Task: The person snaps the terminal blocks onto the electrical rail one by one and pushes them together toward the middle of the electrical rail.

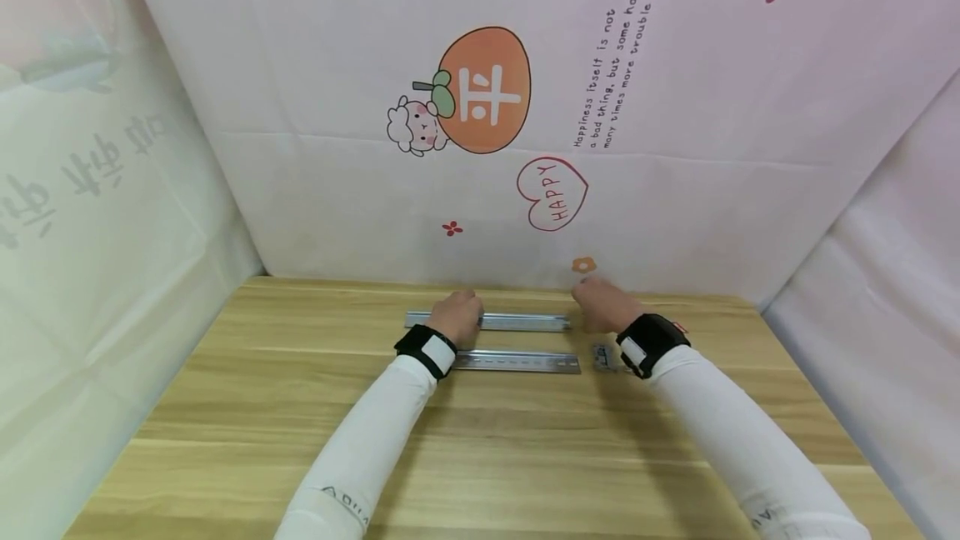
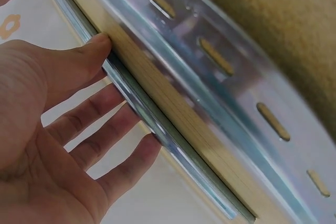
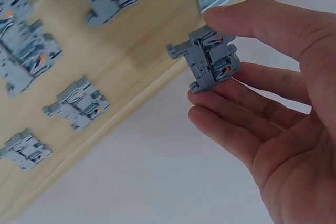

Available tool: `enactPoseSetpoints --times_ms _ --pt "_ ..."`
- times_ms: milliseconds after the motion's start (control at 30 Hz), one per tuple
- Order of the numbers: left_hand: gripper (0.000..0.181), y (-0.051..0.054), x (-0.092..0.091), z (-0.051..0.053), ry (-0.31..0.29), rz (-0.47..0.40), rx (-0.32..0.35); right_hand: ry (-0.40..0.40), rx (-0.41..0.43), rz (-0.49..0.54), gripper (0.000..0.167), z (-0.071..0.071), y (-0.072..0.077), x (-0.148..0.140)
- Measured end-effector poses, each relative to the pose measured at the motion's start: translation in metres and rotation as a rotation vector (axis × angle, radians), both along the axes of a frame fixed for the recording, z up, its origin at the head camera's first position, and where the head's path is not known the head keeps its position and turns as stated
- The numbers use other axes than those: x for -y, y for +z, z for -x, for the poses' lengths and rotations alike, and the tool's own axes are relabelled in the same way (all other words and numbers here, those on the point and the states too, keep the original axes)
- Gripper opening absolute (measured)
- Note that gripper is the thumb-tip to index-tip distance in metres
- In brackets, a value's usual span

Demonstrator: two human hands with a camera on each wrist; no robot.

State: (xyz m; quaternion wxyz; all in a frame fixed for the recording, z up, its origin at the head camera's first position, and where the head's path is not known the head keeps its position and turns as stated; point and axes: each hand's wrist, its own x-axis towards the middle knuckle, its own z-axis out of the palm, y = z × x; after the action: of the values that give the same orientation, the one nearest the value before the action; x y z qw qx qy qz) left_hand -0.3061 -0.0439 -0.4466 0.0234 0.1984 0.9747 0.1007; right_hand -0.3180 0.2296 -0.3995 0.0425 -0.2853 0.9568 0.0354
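Two slotted silver metal rails lie parallel on the table: the far rail [image 1: 525,322] and the near rail [image 1: 517,362]. My left hand [image 1: 456,315] grips the far rail, thumb on one long edge and fingertips on the other, as the left wrist view shows of this rail [image 2: 142,95]. The near rail [image 2: 210,72] passes close to that camera. In the right wrist view my right hand [image 3: 278,77] pinches a grey terminal block [image 3: 209,59] with orange spots between thumb and fingers. From the head, my right hand [image 1: 607,305] is right of the rails' ends, the block hidden.
Several more grey blocks [image 3: 81,103] lie on the wooden table [image 3: 142,61]; from the head, a small group [image 1: 603,357] shows beside my right wrist. A printed white cloth [image 1: 337,215] rises behind the table's back edge, with more cloth at both sides.
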Motion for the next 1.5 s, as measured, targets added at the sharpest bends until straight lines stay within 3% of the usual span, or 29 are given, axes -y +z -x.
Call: enactPoseSetpoints --times_ms 167,533,733,967,1267,1500 --pt "0.013 -0.002 0.0 0.001 0.003 -0.005 -0.01 -0.02 0.02 0.002 0.02 -0.001 0.0 0.007" --pt "0.008 -0.005 0.001 0.004 0.016 -0.028 -0.002 0.018 0.018 0.058 0.035 -0.003 0.005 0.028" --pt "0.007 -0.007 0.001 0.005 0.013 -0.024 -0.006 -0.001 0.038 0.115 0.044 -0.003 0.003 0.037" --pt "0.006 -0.006 0.001 0.006 0.011 -0.008 -0.005 0.016 0.026 0.207 0.038 0.002 -0.006 0.044" --pt "0.013 -0.005 0.002 0.005 0.015 -0.039 0.008 -0.021 0.186 0.435 0.047 0.008 -0.011 0.053" --pt "0.014 -0.006 0.003 0.005 0.02 -0.058 0.024 -0.047 0.242 0.537 0.048 0.016 -0.021 0.062"
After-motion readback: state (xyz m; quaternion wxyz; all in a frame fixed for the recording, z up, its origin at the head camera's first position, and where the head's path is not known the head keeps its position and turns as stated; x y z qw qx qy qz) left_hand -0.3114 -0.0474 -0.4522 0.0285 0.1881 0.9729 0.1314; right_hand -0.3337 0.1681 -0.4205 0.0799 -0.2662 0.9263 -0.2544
